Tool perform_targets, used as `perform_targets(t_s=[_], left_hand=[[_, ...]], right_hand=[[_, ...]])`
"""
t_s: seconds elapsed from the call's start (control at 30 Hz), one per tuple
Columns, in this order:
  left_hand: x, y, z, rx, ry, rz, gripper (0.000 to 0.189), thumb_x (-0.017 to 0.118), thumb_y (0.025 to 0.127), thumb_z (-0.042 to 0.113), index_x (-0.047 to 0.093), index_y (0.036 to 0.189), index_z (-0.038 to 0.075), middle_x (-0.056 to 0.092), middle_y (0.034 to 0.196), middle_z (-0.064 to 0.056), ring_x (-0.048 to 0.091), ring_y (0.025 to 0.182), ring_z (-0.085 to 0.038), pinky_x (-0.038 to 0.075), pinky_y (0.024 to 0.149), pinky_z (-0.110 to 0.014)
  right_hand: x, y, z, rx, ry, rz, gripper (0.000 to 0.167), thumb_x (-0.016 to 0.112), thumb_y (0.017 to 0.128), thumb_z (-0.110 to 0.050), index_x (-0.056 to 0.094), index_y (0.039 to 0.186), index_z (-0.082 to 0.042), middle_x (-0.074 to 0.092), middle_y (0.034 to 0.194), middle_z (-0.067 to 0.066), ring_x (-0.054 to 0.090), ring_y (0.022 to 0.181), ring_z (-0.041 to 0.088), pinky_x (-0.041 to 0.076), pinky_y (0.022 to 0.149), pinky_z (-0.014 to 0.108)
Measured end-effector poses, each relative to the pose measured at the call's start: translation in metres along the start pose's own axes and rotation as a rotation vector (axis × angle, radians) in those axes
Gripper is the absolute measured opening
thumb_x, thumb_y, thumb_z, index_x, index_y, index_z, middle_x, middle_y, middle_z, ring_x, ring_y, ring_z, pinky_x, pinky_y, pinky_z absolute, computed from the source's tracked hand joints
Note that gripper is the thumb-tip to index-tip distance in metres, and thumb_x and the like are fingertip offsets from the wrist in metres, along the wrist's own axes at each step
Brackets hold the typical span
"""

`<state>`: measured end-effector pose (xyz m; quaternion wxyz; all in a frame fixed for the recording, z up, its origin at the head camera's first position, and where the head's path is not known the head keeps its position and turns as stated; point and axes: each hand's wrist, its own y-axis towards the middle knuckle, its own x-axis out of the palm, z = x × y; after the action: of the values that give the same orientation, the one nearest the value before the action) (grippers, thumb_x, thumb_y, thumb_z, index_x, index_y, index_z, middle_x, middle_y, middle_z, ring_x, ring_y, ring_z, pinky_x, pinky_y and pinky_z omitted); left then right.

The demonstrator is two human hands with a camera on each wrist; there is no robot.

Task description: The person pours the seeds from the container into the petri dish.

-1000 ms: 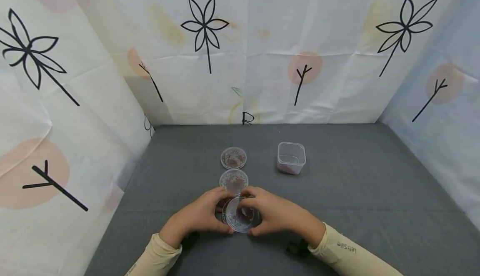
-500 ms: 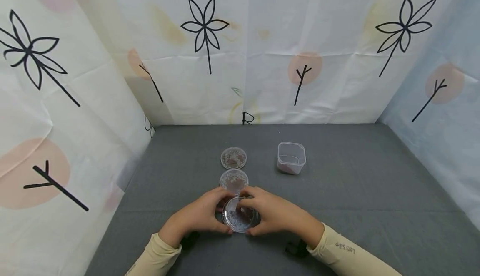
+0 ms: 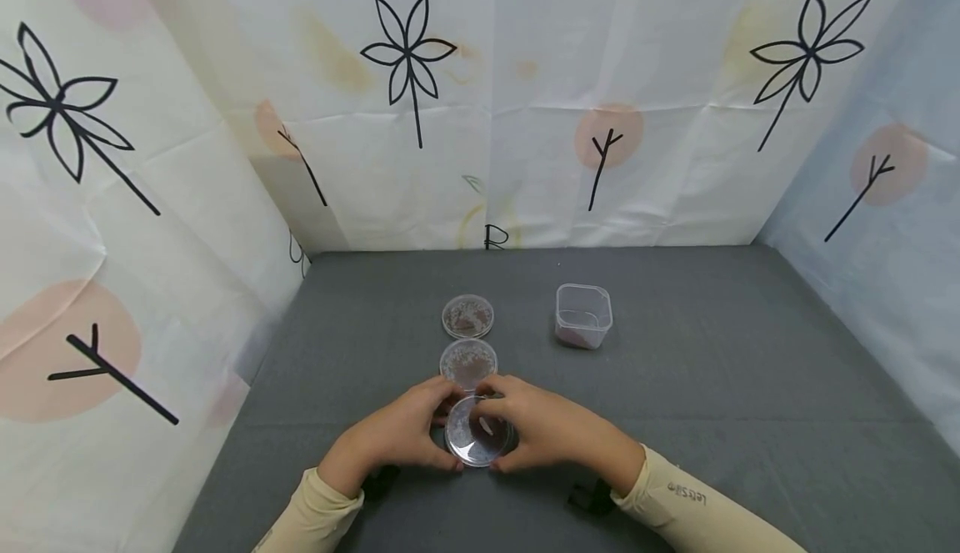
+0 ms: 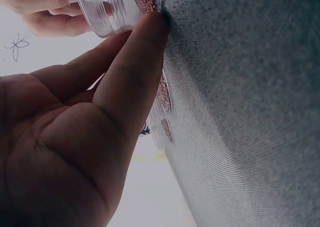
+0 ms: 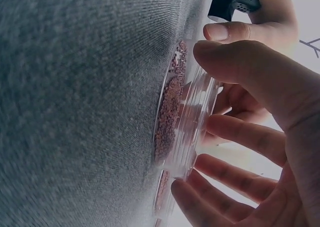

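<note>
A clear round plastic container (image 3: 468,449) with reddish-brown granules (image 5: 167,117) in it stands on the cloth, with a clear ridged lid (image 5: 195,122) at its top. My left hand (image 3: 408,424) holds it from the left, thumb low by the base in the left wrist view. From the right, my right hand (image 3: 551,424) grips round the lid, thumb at the near rim and fingers spread along the far side. Just beyond the hands is a second round container (image 3: 468,361) with similar granules. A third round container (image 3: 467,317) stands behind that one, in line.
A clear square tub (image 3: 583,317) with a little reddish material at its bottom stands at the back right. Grey cloth (image 3: 712,353) covers the table. Printed white fabric (image 3: 540,52) closes off the back and sides.
The top of the near container has shifted slightly left between my hands, and the bright reflection on it has changed. Both hands have barely moved; the other containers stay in place.
</note>
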<state>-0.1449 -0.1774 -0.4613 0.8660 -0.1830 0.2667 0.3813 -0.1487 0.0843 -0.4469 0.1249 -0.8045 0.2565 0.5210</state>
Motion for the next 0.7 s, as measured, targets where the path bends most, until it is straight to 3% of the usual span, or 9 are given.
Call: perform_targets(t_s=[0.47, 0.7], left_hand=[[-0.001, 0.000, 0.003, -0.024, 0.045, -0.005, 0.086, 0.101, 0.071, 0.028, 0.058, 0.142, 0.006, 0.059, 0.136, -0.006, 0.064, 0.119, -0.021, 0.060, 0.098, -0.025], [-0.003, -0.002, 0.003, -0.038, 0.008, 0.017, 0.088, 0.102, 0.071, 0.033, 0.059, 0.142, 0.002, 0.060, 0.136, -0.011, 0.065, 0.119, -0.024, 0.061, 0.098, -0.027]], right_hand=[[0.003, -0.002, 0.001, -0.011, 0.004, -0.030, 0.054, 0.089, 0.087, -0.035, 0.069, 0.134, -0.019, 0.055, 0.149, 0.009, 0.054, 0.134, 0.021, 0.055, 0.107, 0.033], [-0.013, -0.013, 0.013, 0.012, -0.033, 0.043, 0.056, 0.082, 0.094, -0.047, 0.067, 0.141, -0.020, 0.055, 0.152, 0.009, 0.055, 0.139, 0.024, 0.057, 0.108, 0.044]])
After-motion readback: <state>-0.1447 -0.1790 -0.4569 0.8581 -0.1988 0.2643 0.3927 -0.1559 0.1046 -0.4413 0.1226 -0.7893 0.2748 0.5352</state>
